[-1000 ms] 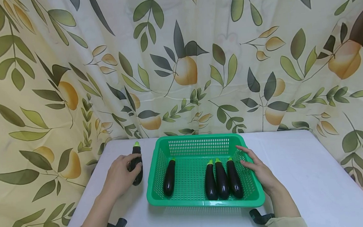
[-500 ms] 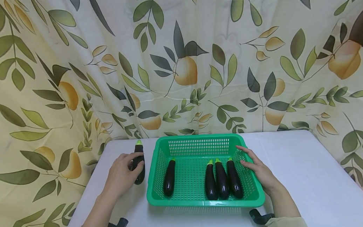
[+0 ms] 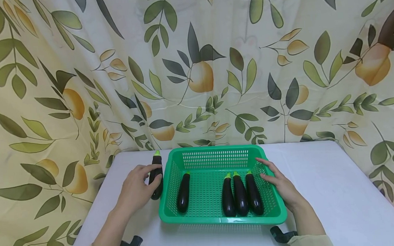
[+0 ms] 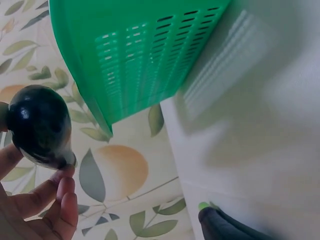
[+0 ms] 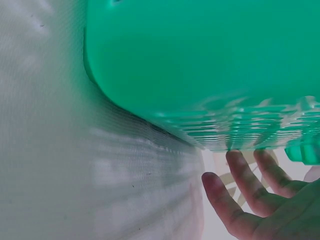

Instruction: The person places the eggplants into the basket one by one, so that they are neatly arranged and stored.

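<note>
A dark purple eggplant (image 3: 157,175) with a green stem tip is pinched between the thumb and fingers of my left hand (image 3: 134,188), just left of the green plastic basket (image 3: 221,221). The left wrist view shows its rounded end, with the held eggplant (image 4: 41,125) up beside the basket wall (image 4: 135,65). My right hand (image 3: 285,187) holds the basket's right rim, thumb and forefinger over the edge. In the right wrist view, the other fingers (image 5: 245,182) lie against the outer wall. Inside the basket, one eggplant (image 3: 183,193) lies left and several lie right, such as the middle eggplant (image 3: 240,196).
Another dark eggplant (image 4: 220,225) with a green tip lies on the table, low in the left wrist view; the head view hides it. A white cloth covers the table (image 3: 328,190). Behind it hangs a curtain (image 3: 196,111) printed with leaves and fruit.
My left hand has moved right with the eggplant, bringing it close to the basket's left rim. The right hand, the basket and the eggplants inside have stayed in place.
</note>
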